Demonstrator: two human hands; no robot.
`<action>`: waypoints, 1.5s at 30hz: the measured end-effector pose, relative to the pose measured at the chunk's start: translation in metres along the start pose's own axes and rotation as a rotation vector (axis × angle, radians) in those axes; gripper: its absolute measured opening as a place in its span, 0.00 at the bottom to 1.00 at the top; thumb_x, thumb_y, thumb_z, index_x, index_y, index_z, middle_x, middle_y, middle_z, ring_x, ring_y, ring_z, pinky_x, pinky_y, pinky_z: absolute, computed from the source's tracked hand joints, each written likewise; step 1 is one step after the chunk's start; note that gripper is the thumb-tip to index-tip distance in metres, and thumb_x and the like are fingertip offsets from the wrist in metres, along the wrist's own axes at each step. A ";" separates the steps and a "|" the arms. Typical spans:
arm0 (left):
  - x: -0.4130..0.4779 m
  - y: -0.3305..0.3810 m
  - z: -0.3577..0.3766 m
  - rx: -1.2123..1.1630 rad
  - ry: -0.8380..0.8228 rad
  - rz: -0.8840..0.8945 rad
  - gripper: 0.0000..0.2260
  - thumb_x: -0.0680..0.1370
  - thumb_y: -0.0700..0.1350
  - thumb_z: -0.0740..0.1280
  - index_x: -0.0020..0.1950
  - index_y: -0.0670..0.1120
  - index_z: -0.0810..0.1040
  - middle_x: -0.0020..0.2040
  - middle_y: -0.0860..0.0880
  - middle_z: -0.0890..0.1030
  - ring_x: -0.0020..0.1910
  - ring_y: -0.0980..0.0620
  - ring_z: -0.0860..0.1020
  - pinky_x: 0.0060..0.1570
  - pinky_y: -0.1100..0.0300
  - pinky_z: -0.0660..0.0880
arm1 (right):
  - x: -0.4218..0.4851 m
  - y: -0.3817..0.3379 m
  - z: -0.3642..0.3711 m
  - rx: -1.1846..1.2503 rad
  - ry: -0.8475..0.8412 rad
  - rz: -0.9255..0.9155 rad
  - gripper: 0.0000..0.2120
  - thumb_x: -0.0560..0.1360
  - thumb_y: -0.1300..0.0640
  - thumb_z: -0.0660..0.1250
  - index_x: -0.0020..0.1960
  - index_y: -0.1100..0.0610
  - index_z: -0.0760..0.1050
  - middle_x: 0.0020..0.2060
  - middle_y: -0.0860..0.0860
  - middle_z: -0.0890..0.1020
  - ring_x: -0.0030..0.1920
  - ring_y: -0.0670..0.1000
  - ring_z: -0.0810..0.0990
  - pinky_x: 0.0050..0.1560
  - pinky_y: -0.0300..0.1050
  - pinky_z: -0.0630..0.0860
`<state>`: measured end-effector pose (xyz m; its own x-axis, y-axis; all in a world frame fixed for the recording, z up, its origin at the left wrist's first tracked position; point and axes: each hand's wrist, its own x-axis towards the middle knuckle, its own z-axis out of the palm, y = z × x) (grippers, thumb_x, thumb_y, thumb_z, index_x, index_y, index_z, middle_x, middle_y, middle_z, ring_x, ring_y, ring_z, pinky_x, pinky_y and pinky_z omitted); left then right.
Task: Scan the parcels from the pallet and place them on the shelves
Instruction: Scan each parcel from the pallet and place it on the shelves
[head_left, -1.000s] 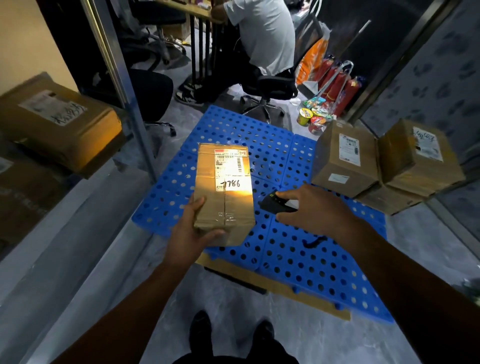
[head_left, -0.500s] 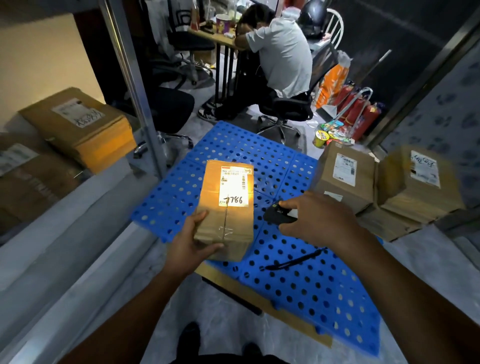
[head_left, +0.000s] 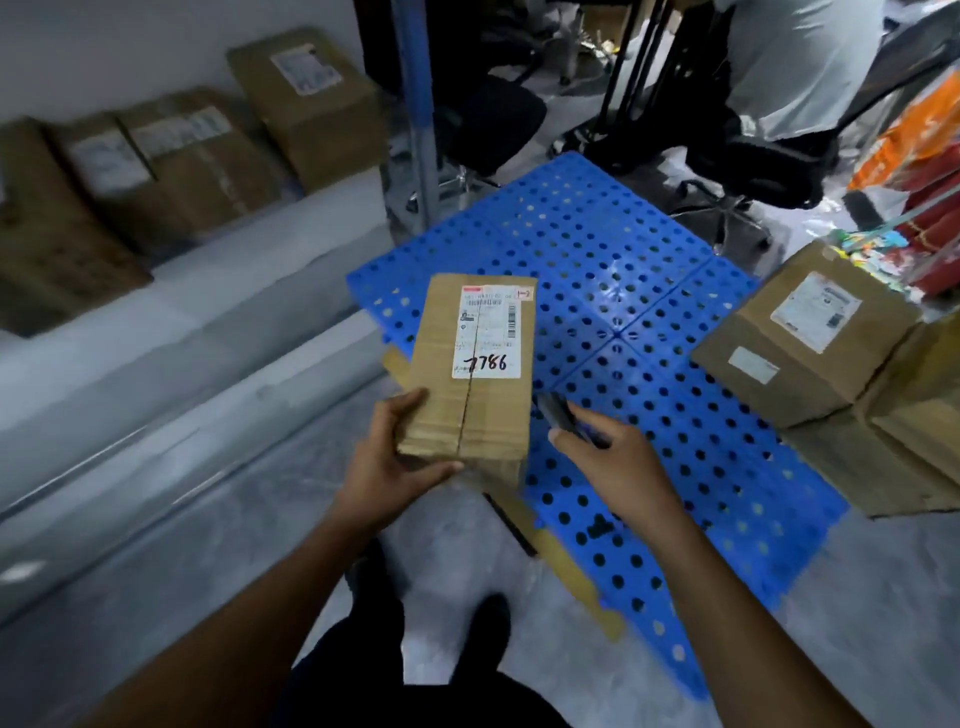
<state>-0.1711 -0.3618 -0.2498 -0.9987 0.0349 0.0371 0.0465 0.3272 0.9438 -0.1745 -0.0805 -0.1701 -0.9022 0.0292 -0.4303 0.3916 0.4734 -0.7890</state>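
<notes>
Left hand (head_left: 395, 467) grips near end of long brown cardboard parcel (head_left: 441, 343) marked 7786, above near-left edge of blue perforated plastic pallet (head_left: 649, 291). Right hand (head_left: 610, 465) holds small dark handheld scanner (head_left: 557, 415) just right of it. Risk: 1-hand end grip; far end could tip, slip.

— Where is the parcel (head_left: 470, 374) held?
— Before the 9 o'clock corner of the pallet (head_left: 597, 270). It is gripped from 7 o'clock by the left hand (head_left: 395, 467). The scanner (head_left: 558, 415) is held at its 4 o'clock by the right hand (head_left: 613, 462).
— And around it?
— Stacked boxes (head_left: 810, 332) are set on the pallet at 3 o'clock. Shelved parcels (head_left: 197, 166) are lined on the shelf (head_left: 208, 322) at 10 o'clock. A post (head_left: 415, 104) is seen at 12.
</notes>
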 end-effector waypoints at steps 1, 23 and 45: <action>-0.012 0.000 -0.006 -0.006 0.040 -0.013 0.40 0.64 0.61 0.83 0.70 0.63 0.67 0.70 0.62 0.74 0.69 0.57 0.76 0.64 0.58 0.77 | -0.002 0.000 0.009 0.009 -0.016 -0.019 0.29 0.74 0.37 0.70 0.73 0.40 0.71 0.58 0.34 0.78 0.47 0.33 0.76 0.47 0.30 0.74; -0.318 -0.075 -0.339 0.028 0.780 -0.363 0.39 0.59 0.62 0.81 0.65 0.70 0.67 0.61 0.72 0.76 0.60 0.66 0.79 0.51 0.71 0.78 | -0.104 -0.161 0.432 -0.192 -0.633 -0.373 0.17 0.74 0.42 0.73 0.61 0.33 0.77 0.44 0.20 0.77 0.50 0.25 0.76 0.46 0.23 0.71; -0.437 -0.305 -0.679 0.087 0.952 -0.605 0.41 0.61 0.65 0.81 0.70 0.61 0.66 0.63 0.80 0.68 0.64 0.74 0.71 0.57 0.78 0.69 | -0.105 -0.259 0.910 -0.470 -0.934 -0.446 0.13 0.73 0.35 0.69 0.46 0.15 0.70 0.47 0.33 0.82 0.46 0.39 0.81 0.44 0.39 0.76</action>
<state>0.2370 -1.1182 -0.3311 -0.4654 -0.8726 -0.1484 -0.4861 0.1119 0.8667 -0.0163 -1.0071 -0.3197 -0.3797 -0.7991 -0.4660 -0.2150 0.5662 -0.7957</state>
